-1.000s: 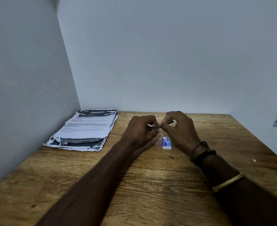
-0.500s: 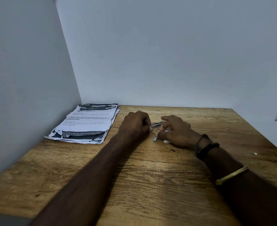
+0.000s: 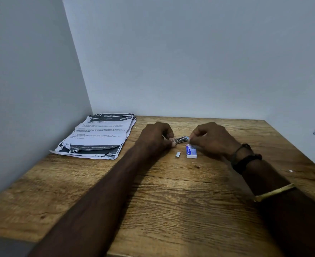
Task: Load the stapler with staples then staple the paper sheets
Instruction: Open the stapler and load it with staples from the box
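Paper sheets (image 3: 97, 136): stacked far left on the table (image 3: 171, 201), by the wall
Left hand (image 3: 154, 137): fingers clamped round the stapler's left end
Stapler (image 3: 180, 140): low at mid-table, between both hands
Staple strip (image 3: 178, 154): loose on the table; staple box (image 3: 191, 152) just beside it
Right hand (image 3: 211, 140): fingertips pinched together at the stapler's right end; contents unclear

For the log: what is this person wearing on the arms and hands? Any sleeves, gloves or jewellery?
No sleeves or gloves show. The left hand and its wrist carry nothing. Behind the right hand sits a black wristband, and higher up that arm a thin gold-coloured bangle.
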A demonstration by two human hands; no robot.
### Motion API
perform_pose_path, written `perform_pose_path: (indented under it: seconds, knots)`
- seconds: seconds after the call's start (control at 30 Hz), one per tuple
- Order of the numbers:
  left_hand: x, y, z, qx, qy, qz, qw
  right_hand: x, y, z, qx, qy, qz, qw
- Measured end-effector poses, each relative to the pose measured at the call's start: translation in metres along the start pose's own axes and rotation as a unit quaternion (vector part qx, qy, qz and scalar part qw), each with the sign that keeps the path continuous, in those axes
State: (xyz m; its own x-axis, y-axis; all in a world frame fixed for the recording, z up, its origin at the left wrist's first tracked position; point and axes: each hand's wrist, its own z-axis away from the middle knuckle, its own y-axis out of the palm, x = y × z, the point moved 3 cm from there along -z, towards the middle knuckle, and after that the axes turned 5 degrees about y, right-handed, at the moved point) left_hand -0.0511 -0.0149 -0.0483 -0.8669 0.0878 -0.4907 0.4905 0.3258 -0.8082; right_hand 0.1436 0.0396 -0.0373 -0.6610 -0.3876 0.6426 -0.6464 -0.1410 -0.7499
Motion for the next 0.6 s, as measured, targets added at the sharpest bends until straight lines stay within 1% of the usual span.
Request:
perform_pose_path:
  seconds: [0.07,0.1,0.27,0.3,0.37,0.43,0.5,0.6]
  knots:
    - [-0.002,-0.003,0.001,-0.025,0.018,0.012,0.999,-0.003,0.005,0.0,0.05,0.026,0.041,0.998]
    - [-0.004,-0.004,0.001,-0.037,0.026,0.016,0.999,-0.004,0.008,0.0,0.058,0.031,0.051,0.996]
    - [-0.01,-0.01,0.002,-0.093,0.037,0.052,0.994,0.0,0.008,0.001,0.063,0.024,0.019,0.998]
    - [-0.012,-0.011,0.003,-0.103,0.039,0.06,0.992,0.0,0.007,0.001,0.067,0.029,-0.01,0.997]
    - [-0.017,-0.013,0.004,-0.131,0.043,0.08,0.987,-0.002,0.005,0.002,0.06,0.049,-0.106,0.991]
    - [-0.02,-0.015,0.004,-0.158,0.042,0.099,0.982,-0.004,0.001,0.001,0.024,0.074,-0.199,0.977]
    - [-0.023,-0.016,0.005,-0.167,0.037,0.113,0.979,-0.004,-0.001,0.0,0.0,0.098,-0.286,0.953]
    - [-0.025,-0.012,0.004,-0.145,0.032,0.123,0.981,-0.002,0.005,-0.002,0.016,0.114,-0.393,0.912]
